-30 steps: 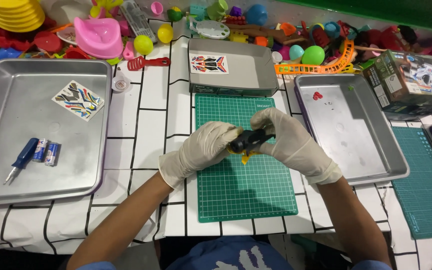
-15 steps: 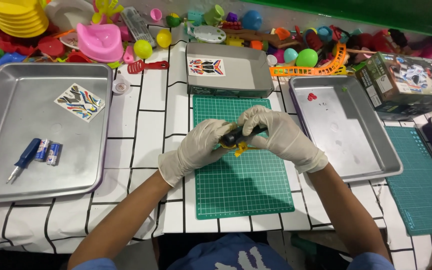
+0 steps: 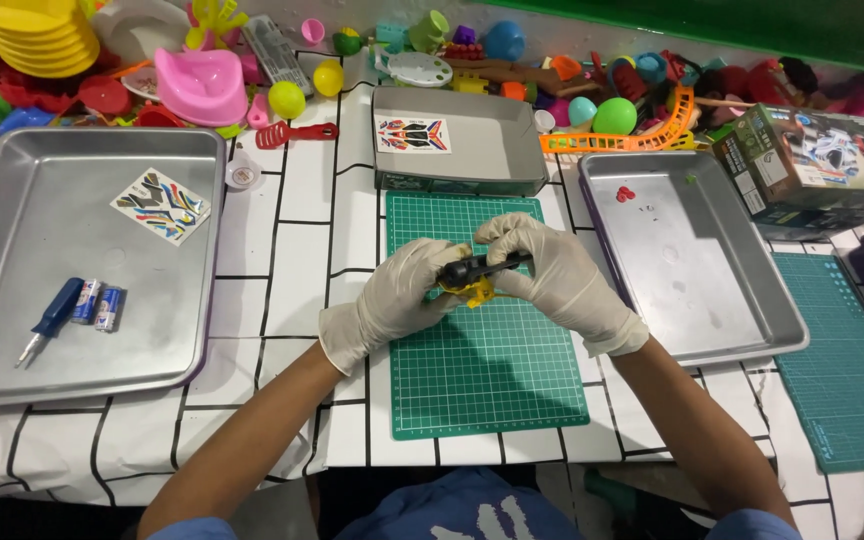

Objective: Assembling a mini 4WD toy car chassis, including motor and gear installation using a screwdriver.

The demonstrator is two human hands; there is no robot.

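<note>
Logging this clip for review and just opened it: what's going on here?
A person in white gloves holds a small black and yellow toy part in both hands, left hand and right hand, above a green cutting mat. On the left, a metal tray holds a sticker sheet, a blue screwdriver and two batteries. A second tray on the right holds small red bits. A grey box sits behind the mat, with a heap of coloured toys along the back.

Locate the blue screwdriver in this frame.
In the head view the blue screwdriver lies in the left metal tray, near its front left corner, just left of two small batteries and below a sticker sheet.
</note>
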